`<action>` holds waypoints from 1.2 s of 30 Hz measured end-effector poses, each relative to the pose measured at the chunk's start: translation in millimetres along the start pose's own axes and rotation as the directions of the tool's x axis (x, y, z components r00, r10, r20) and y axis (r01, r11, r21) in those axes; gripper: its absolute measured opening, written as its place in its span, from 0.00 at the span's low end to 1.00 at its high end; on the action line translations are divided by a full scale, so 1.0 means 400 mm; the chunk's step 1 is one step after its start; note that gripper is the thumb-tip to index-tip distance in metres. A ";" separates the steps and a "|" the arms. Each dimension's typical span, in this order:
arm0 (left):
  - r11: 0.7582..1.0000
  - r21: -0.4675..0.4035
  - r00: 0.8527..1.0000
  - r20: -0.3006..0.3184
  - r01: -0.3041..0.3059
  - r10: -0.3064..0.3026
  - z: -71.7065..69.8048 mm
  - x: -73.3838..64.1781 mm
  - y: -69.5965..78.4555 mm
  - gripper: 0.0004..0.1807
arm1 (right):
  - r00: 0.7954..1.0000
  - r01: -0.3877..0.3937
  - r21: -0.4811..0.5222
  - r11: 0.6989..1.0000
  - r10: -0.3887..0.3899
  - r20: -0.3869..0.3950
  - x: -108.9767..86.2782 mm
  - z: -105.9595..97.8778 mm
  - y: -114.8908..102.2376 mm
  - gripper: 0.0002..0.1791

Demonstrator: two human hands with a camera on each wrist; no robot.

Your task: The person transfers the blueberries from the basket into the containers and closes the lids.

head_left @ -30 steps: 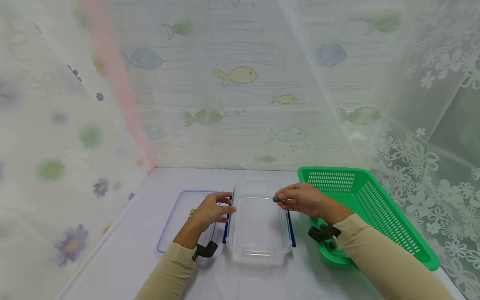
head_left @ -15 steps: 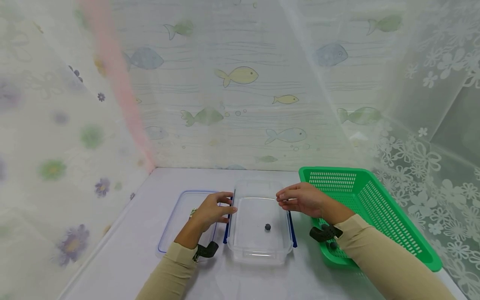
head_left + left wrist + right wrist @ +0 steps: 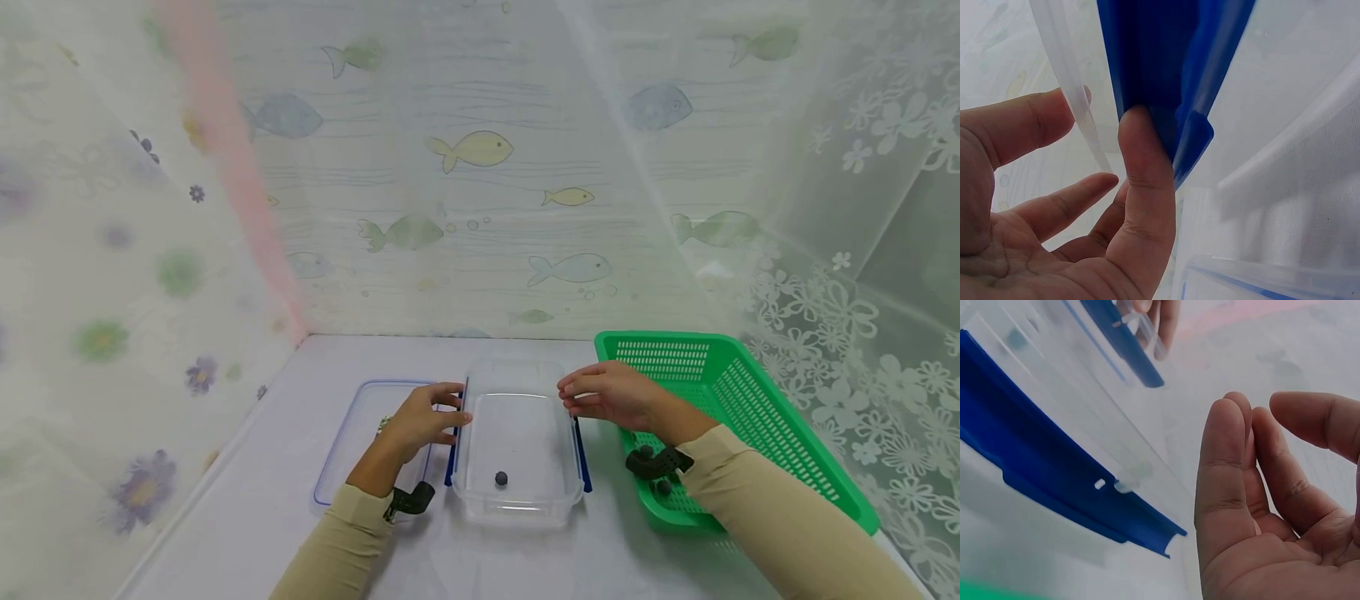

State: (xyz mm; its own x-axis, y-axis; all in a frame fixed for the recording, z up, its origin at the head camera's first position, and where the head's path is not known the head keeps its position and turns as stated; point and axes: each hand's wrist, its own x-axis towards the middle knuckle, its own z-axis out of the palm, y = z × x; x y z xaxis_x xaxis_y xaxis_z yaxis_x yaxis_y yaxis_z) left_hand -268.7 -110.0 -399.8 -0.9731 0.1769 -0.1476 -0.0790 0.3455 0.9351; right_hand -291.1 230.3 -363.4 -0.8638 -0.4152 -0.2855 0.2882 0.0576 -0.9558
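A clear plastic food container (image 3: 517, 442) with blue side clasps stands open on the table. My left hand (image 3: 420, 421) holds its left rim, thumb over the edge and a finger against the blue clasp (image 3: 1160, 50), seen in the left wrist view. Inside the container, near the front, lies a small dark round ball (image 3: 501, 478), blueberry-like. My right hand (image 3: 611, 396) is raised beside the container's far right rim, fingers loosely bent and nothing between them. In the right wrist view, the right hand (image 3: 1272, 506) hovers apart from the right blue clasp (image 3: 1041, 450).
A green perforated basket (image 3: 795, 433) stands on the right, partly under my right forearm, with a few dark balls (image 3: 663, 487) in its near corner. The clear lid with a blue seal (image 3: 341, 442) lies left of the container. Printed curtains surround the white table (image 3: 255, 533).
My right hand has let go of the dark ball, which dropped into the container and rolled toward its front left. The right hand then shifted slightly right; the left hand stayed put.
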 end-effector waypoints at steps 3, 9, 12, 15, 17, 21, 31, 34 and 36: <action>1.000 0.002 1.000 0.006 -0.005 0.005 -0.001 0.000 -0.001 0.37 | 1.000 0.010 -0.016 1.000 -0.010 0.005 -0.013 -0.013 -0.004 0.17; 1.000 -0.011 1.000 0.006 0.004 -0.004 -0.002 -0.002 0.003 0.37 | 1.000 0.019 -0.031 0.999 -0.019 0.010 -0.034 -0.041 -0.005 0.20; 1.000 -0.008 1.000 0.007 0.003 -0.003 -0.002 -0.004 0.007 0.37 | 1.000 0.023 -0.025 0.999 -0.022 0.011 -0.044 -0.056 -0.004 0.14; 1.000 -0.004 1.000 0.006 0.003 -0.003 0.000 -0.007 0.010 0.36 | 1.000 0.028 -0.027 0.999 -0.028 0.012 -0.055 -0.073 -0.004 0.10; 1.000 -0.002 1.000 0.006 0.004 -0.004 0.000 -0.007 0.011 0.36 | 0.999 0.032 -0.027 0.999 -0.031 0.014 -0.062 -0.083 -0.004 0.11; 1.000 -0.005 1.000 0.008 0.006 -0.006 0.001 -0.004 0.006 0.36 | 1.000 0.028 -0.036 0.999 -0.028 0.008 -0.081 -0.103 -0.003 0.15; 1.000 0.000 1.000 -0.001 0.002 -0.002 0.000 -0.001 0.004 0.36 | 1.000 0.017 -0.036 0.999 -0.017 -0.016 -0.112 -0.158 0.014 0.24; 1.000 0.006 1.000 -0.004 0.000 0.000 0.002 -0.004 0.007 0.35 | 0.999 0.003 -0.041 0.999 -0.005 -0.043 -0.113 -0.175 0.024 0.25; 1.000 0.007 1.000 -0.008 0.004 -0.004 0.002 -0.004 0.006 0.35 | 0.998 -0.008 -0.044 0.999 0.006 -0.058 -0.113 -0.186 0.031 0.24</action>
State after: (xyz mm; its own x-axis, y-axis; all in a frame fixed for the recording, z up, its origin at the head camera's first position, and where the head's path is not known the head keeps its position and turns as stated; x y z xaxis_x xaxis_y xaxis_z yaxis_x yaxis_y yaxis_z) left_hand -267.2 -108.5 -397.5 -0.9744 0.1685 -0.1488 -0.0815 0.3523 0.9323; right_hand -279.3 317.3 -367.7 -0.8846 -0.3617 -0.2943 0.2768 0.1006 -0.9556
